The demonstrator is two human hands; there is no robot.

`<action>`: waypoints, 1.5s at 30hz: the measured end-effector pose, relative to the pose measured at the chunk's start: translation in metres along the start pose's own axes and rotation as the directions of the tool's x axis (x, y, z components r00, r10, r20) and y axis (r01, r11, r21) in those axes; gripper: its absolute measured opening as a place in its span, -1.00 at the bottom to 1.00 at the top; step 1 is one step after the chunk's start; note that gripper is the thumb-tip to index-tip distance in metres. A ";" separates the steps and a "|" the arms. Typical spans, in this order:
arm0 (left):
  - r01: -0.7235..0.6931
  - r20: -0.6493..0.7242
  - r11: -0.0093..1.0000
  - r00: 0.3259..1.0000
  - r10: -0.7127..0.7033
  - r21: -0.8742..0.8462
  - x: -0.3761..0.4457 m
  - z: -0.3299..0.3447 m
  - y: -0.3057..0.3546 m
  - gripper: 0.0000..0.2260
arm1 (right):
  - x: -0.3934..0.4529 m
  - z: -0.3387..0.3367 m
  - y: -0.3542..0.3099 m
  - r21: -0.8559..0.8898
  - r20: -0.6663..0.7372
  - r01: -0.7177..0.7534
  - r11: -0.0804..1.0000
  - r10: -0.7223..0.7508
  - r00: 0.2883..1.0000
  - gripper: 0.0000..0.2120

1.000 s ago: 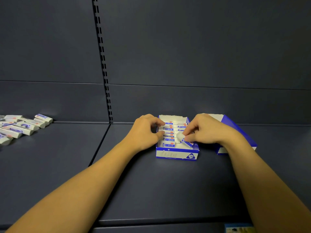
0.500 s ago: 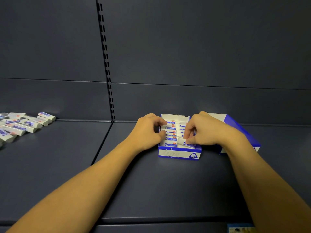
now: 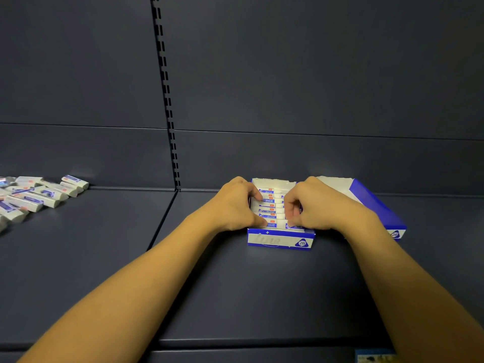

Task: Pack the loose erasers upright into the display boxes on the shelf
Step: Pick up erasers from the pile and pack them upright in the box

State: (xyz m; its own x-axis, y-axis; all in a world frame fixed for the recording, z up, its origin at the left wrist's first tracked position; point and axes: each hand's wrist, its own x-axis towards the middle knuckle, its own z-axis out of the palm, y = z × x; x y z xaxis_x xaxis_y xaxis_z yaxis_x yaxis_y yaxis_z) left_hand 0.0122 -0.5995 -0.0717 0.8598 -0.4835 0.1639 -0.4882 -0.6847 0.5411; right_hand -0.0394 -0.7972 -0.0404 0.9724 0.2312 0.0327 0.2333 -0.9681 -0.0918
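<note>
Two bare hands work over a blue-and-white display box (image 3: 280,241) on a dark shelf (image 3: 235,297). The left hand (image 3: 235,205) curls its grip on the packed erasers (image 3: 269,208) standing in rows. The right hand (image 3: 317,205) pinches the front eraser (image 3: 293,226). Loose erasers (image 3: 39,197) lie far left; a second box (image 3: 377,205) sits right.

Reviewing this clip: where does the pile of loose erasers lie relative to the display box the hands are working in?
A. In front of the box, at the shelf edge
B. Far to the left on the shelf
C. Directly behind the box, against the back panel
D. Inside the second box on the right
B: the loose erasers lie at the far left of the shelf, well apart from the display box under both hands.
</note>
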 end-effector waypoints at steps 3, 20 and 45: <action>0.003 0.019 0.999 1.000 -0.004 0.054 0.001 0.000 0.006 -0.53 | 0.001 0.001 0.001 0.014 0.014 -0.003 1.000 0.003 1.000 -0.75; -0.099 0.043 0.964 0.995 0.091 0.247 -0.008 -0.007 0.020 -0.70 | -0.006 -0.001 0.011 0.174 -0.005 0.002 0.985 -0.002 1.000 -0.90; -0.118 0.117 0.947 0.989 0.086 0.300 0.017 -0.008 0.022 -0.87 | -0.004 0.006 0.021 0.218 -0.042 -0.021 0.976 0.031 0.999 -0.85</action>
State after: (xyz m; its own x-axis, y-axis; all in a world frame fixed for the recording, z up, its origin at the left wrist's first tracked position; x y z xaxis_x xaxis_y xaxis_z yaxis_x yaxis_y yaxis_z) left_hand 0.0174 -0.6188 -0.0503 0.7912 -0.6013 0.1121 -0.6084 -0.7548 0.2453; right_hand -0.0387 -0.8181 -0.0488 0.9777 0.1971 0.0718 0.2097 -0.9283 -0.3070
